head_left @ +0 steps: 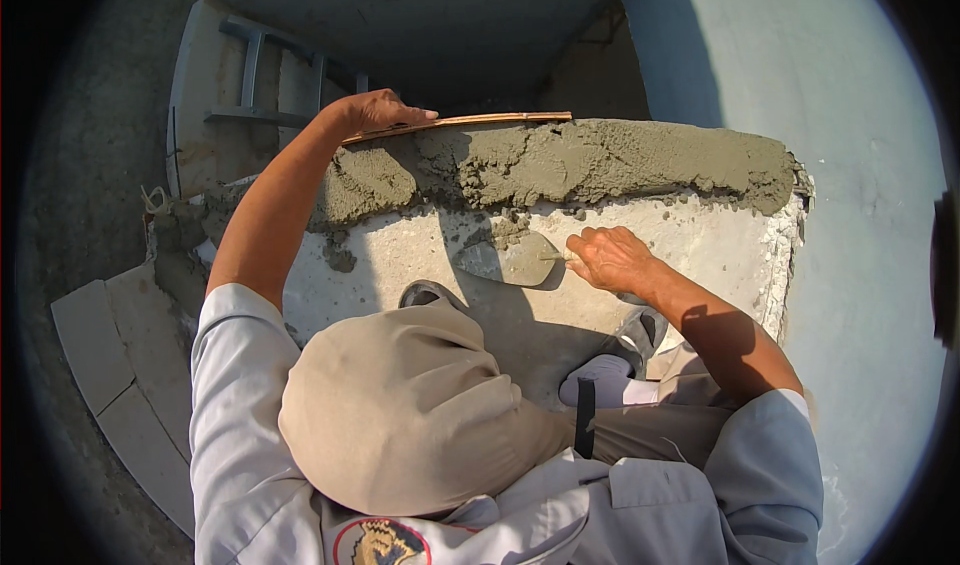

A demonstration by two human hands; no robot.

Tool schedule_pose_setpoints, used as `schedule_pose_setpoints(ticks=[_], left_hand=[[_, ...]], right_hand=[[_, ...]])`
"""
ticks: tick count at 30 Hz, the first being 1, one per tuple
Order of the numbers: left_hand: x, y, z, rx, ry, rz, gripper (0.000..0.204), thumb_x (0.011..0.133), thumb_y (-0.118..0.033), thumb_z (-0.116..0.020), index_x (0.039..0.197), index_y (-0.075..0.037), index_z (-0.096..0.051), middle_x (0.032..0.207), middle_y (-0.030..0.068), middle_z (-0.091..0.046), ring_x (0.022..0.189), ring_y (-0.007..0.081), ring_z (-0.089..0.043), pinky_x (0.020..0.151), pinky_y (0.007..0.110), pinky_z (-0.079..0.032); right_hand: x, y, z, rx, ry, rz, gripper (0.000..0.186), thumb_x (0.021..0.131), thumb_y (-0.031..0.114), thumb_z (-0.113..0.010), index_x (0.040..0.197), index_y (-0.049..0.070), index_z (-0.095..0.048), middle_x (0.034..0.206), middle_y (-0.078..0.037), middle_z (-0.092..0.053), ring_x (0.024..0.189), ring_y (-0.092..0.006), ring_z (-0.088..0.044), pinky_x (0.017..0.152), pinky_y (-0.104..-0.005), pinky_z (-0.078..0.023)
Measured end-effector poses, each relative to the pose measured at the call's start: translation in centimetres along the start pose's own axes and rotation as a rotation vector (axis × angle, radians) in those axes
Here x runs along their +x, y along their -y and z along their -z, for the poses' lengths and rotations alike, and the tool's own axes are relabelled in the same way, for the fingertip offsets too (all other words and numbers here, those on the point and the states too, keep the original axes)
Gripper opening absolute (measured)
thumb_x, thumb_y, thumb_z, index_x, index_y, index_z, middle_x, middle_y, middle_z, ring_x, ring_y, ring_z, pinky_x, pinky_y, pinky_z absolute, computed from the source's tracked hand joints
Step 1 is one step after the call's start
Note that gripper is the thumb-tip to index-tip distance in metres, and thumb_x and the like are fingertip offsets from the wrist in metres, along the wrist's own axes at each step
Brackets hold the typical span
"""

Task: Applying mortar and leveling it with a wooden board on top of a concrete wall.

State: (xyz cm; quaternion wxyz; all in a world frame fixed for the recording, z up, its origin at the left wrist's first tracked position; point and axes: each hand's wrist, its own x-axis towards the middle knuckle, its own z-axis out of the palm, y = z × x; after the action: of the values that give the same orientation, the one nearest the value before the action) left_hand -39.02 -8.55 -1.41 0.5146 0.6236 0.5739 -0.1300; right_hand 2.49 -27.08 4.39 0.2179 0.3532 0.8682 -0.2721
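Observation:
My left hand [378,112] is closed on a thin wooden strip [505,118] at the far edge of a ledge. The strip lies along the back of a thick band of wet grey mortar [610,160]; my fingers behind it are partly hidden. Nearer to me, my right hand [612,257] grips a trowel [527,262] by its handle, which is mostly covered by my fingers. The trowel's blade points left, low over the pale ledge top [390,250], with some mortar on and beside it.
A blue-grey wall [850,165] rises on the right. Past the ledge there is a shadowed drop, with a metal ladder [250,70] at the far left. Pale blocks [95,340] lie at the left. My raised knee [400,405] and shoes [640,330] are close below the trowel.

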Motion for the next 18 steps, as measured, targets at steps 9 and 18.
schedule_pose_setpoints(ticks=[9, 18], left_hand=[[-1.0, -0.8, -0.1, -0.038, 0.009, 0.005, 0.079, 0.078, -0.076, -0.069, 0.116, -0.007, -0.08, 0.125, 0.0221, -0.071, 0.125, 0.0415, -0.062, 0.108, 0.06, -0.043], [-0.9, -0.4, 0.0, -0.043, -0.006, -0.006, 0.079, 0.078, -0.076, -0.07, 0.113, -0.007, -0.081, 0.119, 0.0211, -0.074, 0.118, 0.0385, -0.067, 0.103, 0.053, -0.048]], right_hand=[[-1.7, -4.0, 3.6, -0.16, -0.157, -0.128, 0.032, 0.095, 0.036, -0.068, 0.104, 0.005, -0.065, 0.086, -0.015, -0.068, 0.084, -0.0344, -0.071, 0.07, -0.0472, -0.056], [-1.2, -6.0, 7.5, -0.113, -0.201, -0.186, 0.033, 0.099, 0.038, -0.064, 0.105, 0.005, -0.066, 0.09, -0.018, -0.072, 0.087, -0.0349, -0.072, 0.076, -0.0481, -0.058]])
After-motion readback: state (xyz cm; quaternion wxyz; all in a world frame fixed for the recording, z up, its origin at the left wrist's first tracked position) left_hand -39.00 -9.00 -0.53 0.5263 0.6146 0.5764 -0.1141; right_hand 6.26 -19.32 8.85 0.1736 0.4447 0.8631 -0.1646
